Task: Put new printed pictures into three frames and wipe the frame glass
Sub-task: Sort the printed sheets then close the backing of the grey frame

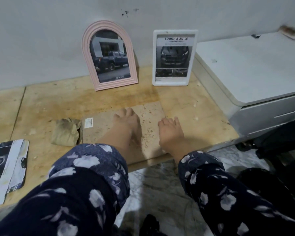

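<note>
A brown frame back (99,128) with a barcode sticker lies face down on the wooden table, speckled with dark spots. My left hand (128,125) and my right hand (170,132) both rest flat on it, fingers fairly straight. Against the wall stand a pink arched frame (109,56) holding a pickup truck picture and a white rectangular frame (174,57) holding a "Tough & Agile" car print. A crumpled tan cloth (66,132) lies just left of the face-down frame. Loose printed pictures (6,171) lie at the table's left front.
A white printer (255,68) sits on the right, close to the white frame. The table's front edge (138,166) runs under my forearms. A dark chair or bag (279,142) stands lower right, over a marbled floor.
</note>
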`<control>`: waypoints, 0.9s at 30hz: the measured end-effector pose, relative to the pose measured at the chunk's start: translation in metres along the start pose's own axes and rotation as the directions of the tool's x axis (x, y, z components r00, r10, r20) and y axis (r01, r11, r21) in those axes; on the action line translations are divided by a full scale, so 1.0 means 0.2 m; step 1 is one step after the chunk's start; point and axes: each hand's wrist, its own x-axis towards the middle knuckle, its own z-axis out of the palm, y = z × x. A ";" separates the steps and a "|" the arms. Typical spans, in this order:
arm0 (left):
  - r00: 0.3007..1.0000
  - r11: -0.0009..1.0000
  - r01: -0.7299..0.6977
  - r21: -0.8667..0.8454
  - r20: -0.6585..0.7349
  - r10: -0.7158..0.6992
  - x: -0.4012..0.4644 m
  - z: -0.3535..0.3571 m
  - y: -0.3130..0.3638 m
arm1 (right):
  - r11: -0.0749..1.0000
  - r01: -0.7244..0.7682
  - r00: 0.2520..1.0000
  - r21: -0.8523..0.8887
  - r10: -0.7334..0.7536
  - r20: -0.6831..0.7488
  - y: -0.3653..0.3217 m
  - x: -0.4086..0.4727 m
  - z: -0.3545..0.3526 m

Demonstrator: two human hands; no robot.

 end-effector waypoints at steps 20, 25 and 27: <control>0.998 0.998 -0.059 -0.031 -0.010 0.059 0.09 -0.01 -0.08 | 0.986 -0.080 0.942 0.148 0.026 0.335 -0.01 0.31 -0.14; 0.994 0.992 -0.098 -0.078 -0.055 0.094 0.09 0.00 -0.13 | 0.992 -0.040 0.965 0.123 0.007 0.263 -0.06 0.35 -0.12; 0.996 0.994 -0.056 -0.092 -0.070 0.049 0.10 0.01 -0.16 | 0.991 -0.015 0.953 0.131 -0.026 0.303 -0.10 0.37 -0.11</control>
